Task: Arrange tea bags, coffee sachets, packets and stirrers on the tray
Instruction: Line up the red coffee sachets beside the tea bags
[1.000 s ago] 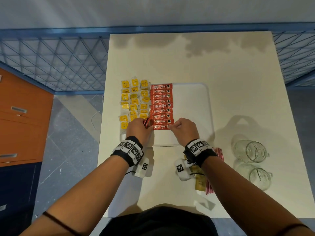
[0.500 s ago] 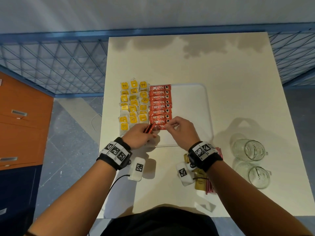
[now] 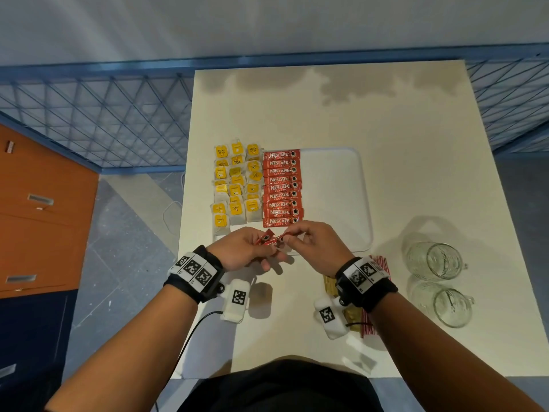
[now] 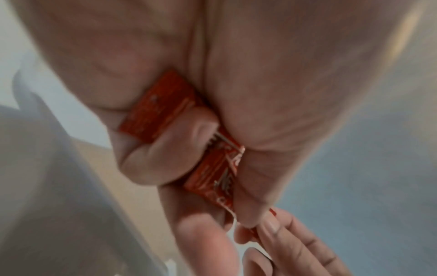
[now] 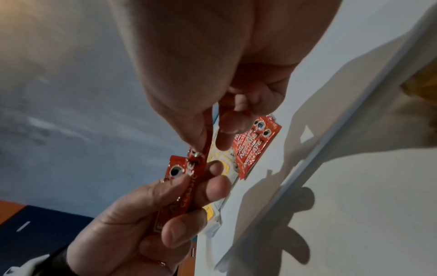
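Observation:
On the white tray point(image 3: 335, 203) lie rows of yellow tea bags point(image 3: 236, 185) at the left and a column of red coffee sachets point(image 3: 282, 188) beside them. Both hands hover over the tray's near edge. My left hand point(image 3: 267, 246) grips a small bundle of red sachets point(image 3: 267, 238) point(image 4: 212, 168) between thumb and curled fingers. My right hand point(image 3: 292, 237) pinches the end of one sachet point(image 5: 207, 130) of that bundle point(image 5: 184, 192) between thumb and forefinger. The laid-out sachets point(image 5: 255, 143) show behind the fingers in the right wrist view.
Red-and-white stirrers point(image 3: 378, 263) and brown packets point(image 3: 329, 285) lie on the table under my right wrist. Two glass mugs point(image 3: 432, 260) point(image 3: 451, 307) stand at the right. A blue railing runs behind the table; an orange cabinet point(image 3: 38, 209) stands at the left.
Both hands drew back from the bottom of the sachet column, where a sachet was laid down. The right hand now pinches a sachet in the left hand's bundle.

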A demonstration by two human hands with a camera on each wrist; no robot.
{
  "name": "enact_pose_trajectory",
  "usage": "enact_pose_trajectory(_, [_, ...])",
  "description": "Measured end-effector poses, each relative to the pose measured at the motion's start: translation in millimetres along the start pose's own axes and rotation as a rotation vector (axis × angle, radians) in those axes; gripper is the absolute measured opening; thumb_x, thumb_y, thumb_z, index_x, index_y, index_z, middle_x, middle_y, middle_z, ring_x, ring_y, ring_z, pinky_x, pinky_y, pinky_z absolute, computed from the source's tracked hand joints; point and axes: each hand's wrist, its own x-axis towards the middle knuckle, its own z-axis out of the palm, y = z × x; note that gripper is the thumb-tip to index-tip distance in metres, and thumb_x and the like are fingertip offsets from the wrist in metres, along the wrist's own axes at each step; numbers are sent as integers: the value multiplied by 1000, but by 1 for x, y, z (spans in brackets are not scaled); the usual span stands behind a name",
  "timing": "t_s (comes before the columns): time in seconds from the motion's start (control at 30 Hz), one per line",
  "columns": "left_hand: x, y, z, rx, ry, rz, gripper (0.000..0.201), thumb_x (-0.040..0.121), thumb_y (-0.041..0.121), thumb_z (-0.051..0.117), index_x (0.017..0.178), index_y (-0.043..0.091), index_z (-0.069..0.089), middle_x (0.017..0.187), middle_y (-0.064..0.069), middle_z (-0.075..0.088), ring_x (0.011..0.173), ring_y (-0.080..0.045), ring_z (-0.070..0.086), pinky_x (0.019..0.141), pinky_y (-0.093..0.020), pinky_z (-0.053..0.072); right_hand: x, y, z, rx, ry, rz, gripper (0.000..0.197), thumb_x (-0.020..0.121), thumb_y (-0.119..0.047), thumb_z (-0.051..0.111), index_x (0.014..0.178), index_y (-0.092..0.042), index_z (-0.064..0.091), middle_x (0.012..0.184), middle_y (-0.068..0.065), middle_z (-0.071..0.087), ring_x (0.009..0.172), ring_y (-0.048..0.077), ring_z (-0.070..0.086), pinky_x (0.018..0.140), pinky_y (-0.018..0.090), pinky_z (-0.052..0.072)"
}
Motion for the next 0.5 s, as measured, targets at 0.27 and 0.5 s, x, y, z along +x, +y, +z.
enact_pose_trajectory(0.27, [7,-14,-6,24,327,117,16,96,10,67,94,-4,74,80,0,75,54,-8,58,55,-14,46,-3,6,-5,64,27,160,15,100,-32,66,98,-21,76,91,-9,73,78,6,63,72,24,46])
enact_pose_trajectory(0.5, [23,-27,1,108,563,88,29,91,17,75,79,-8,68,75,-21,72,55,-12,61,54,-18,50,8,14,-6,-18,87,225,29,99,-41,62,81,-21,73,78,-1,72,77,24,68,77,43,57])
